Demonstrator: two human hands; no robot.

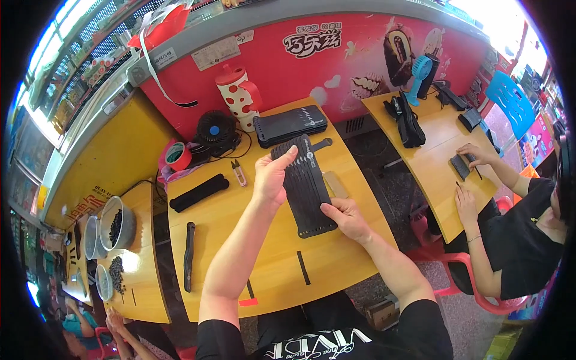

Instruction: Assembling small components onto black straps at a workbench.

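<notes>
Item: black strap bundle [307,189], flat on the wooden table [264,252]. My left hand [271,177] pinches its upper end, fingers closed on it; my right hand [347,217] presses its lower corner, fingers curled against it. Beyond my left fingertips: black stacked packs [290,124], a red dotted jug [239,96], and a red panel [336,54] with white lettering.

The strap bundle [306,186] you held was black with small white markings. Your table [270,252] was yellow-orange wood. The jug [240,99] was white with red dots, red lid and handle. The tape roll [177,156] was red and green. The desk fan [420,72] was blue.
</notes>
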